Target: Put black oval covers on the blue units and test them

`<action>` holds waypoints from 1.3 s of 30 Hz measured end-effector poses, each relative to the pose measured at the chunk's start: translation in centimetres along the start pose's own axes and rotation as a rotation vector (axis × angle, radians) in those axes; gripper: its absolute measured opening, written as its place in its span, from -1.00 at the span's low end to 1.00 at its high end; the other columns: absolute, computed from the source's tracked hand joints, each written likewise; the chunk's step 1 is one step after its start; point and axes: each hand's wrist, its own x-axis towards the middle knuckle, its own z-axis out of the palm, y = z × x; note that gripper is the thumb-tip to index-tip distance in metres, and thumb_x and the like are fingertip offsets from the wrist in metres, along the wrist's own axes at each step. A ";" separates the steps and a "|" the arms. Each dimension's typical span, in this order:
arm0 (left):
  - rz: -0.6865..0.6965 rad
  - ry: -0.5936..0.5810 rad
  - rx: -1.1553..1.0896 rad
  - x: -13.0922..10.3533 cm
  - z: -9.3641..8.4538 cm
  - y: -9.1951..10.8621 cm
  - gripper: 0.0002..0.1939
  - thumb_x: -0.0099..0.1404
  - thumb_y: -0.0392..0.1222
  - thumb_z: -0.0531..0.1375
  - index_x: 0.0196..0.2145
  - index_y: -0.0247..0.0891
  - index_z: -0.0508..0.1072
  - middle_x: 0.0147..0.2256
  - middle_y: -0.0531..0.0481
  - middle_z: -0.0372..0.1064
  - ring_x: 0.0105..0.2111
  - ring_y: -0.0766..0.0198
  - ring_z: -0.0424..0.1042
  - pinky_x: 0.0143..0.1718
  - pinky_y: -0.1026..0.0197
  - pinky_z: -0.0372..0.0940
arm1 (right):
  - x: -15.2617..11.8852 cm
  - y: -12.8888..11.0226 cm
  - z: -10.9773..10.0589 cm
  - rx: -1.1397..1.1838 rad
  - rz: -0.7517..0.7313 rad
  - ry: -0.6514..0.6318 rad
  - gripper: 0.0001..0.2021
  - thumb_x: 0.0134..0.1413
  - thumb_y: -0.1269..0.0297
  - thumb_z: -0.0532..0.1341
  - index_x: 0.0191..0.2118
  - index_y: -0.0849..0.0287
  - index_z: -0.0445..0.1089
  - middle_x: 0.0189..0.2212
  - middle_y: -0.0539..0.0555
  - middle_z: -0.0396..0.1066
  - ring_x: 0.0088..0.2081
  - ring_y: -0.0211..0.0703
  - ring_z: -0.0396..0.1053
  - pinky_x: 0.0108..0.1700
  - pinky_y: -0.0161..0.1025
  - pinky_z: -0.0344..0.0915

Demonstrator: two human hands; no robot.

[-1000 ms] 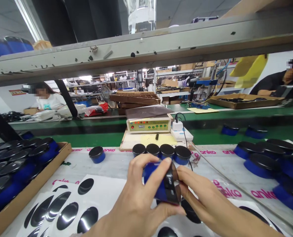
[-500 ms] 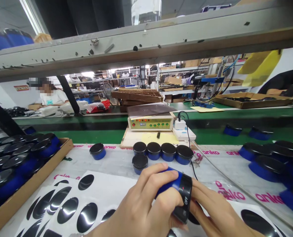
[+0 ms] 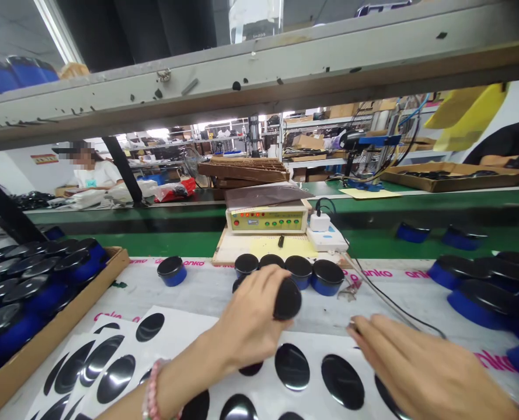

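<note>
My left hand (image 3: 250, 318), a pink bead bracelet on its wrist, is closed around a small round device whose black face (image 3: 288, 299) is turned toward me. It is held just in front of a row of blue-and-black round devices (image 3: 327, 278), partly covering some of them. My right hand (image 3: 421, 364) is to the right, its fingers pressed together over sticker sheets. A thin black cable (image 3: 399, 309) runs behind this hand, and a small dark tip shows at its fingertips; the rest is hidden. Beneath both hands lie white sheets with glossy black round stickers (image 3: 292, 366).
A cardboard box (image 3: 115, 269) full of larger blue-and-black devices stands at left. More such devices (image 3: 482, 300) sit at right. Behind the row is a tester box with red lights (image 3: 265, 221) beside a white plug adapter (image 3: 319, 221). A metal shelf (image 3: 215, 81) crosses overhead.
My left hand has carried the device up and left toward the row, turning its black face to me. My right hand has come away to the right, and the black cable has swung right with it.
</note>
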 end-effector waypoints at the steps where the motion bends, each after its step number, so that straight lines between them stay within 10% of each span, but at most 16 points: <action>1: -0.044 0.016 -0.014 0.4 0.7 -0.5 -0.34 0.13 -0.30 0.23 0.14 -0.25 0.05 0.13 -0.20 0.12 0.13 0.02 0.15 0.14 0.00 0.13 | -0.2 0.4 -0.1 -0.029 0.040 0.005 -0.88 0.25 0.37 0.03 -0.22 0.22 0.30 -0.45 0.09 0.39 -0.48 -0.13 0.36 -0.45 -0.17 0.11; 6: -0.109 -0.090 -0.049 1.8 3.2 -1.6 -0.29 0.07 -0.27 0.30 0.14 -0.15 0.12 0.12 -0.13 0.17 0.11 -0.04 0.16 0.12 -0.09 0.08 | 0.1 0.8 -0.3 0.034 0.120 0.017 -0.86 0.28 0.29 0.03 -0.30 0.15 0.25 -0.54 -0.01 0.31 -0.57 -0.24 0.31 -0.50 -0.21 0.04; 11: -0.355 0.052 -0.051 -0.1 1.6 -4.4 -0.29 0.02 -0.12 0.36 0.07 -0.16 0.15 0.11 -0.19 0.09 0.14 -0.17 0.04 0.12 -0.26 -0.07 | 0.8 1.5 -0.6 0.071 0.203 -0.039 -0.75 0.32 0.22 -0.05 -0.41 0.10 0.16 -0.70 -0.12 0.18 -0.72 -0.29 0.19 -0.61 -0.24 -0.04; 15: -0.512 0.082 -0.183 -2.3 0.8 -7.1 -0.36 0.00 -0.07 0.35 -0.03 -0.20 0.16 -0.09 -0.14 0.29 -0.05 -0.06 0.30 -0.03 -0.10 0.20 | 2.9 0.9 0.0 0.129 0.208 -0.083 -0.74 0.30 0.17 -0.05 -0.44 0.08 0.05 -0.70 -0.13 0.14 -0.72 -0.29 0.16 -0.64 -0.29 -0.02; 27: -0.438 0.083 -0.519 -3.5 1.6 -7.0 -0.28 -0.12 -0.14 0.43 -0.01 -0.16 0.24 -0.08 -0.07 0.35 -0.08 0.04 0.36 -0.07 0.05 0.26 | 14.6 -1.0 8.7 0.298 0.262 -0.532 -0.91 0.14 0.31 0.12 -0.30 0.20 0.19 -0.32 0.15 0.34 -0.31 -0.10 0.30 -0.35 -0.24 0.14; 32: -0.499 0.274 -0.552 -3.8 0.8 -9.7 -0.65 0.21 -0.05 0.18 -0.12 -0.24 0.20 -0.07 -0.18 0.29 -0.14 0.12 0.38 -0.12 0.04 0.30 | 18.2 0.2 13.1 0.369 0.222 -0.679 -0.65 0.05 -0.01 0.19 -0.29 0.22 0.28 -0.41 0.02 0.34 -0.44 -0.23 0.28 -0.39 -0.26 0.19; 39: -0.431 0.428 -0.510 -3.4 -0.2 -10.0 -0.28 0.06 -0.15 0.33 0.13 -0.19 0.13 0.08 -0.15 0.24 0.09 0.05 0.24 0.07 0.00 0.20 | 18.7 -1.4 11.1 0.577 0.181 -0.599 -0.79 0.00 0.14 0.18 -0.39 0.14 0.16 -0.47 -0.02 0.31 -0.46 -0.24 0.23 -0.46 -0.32 0.10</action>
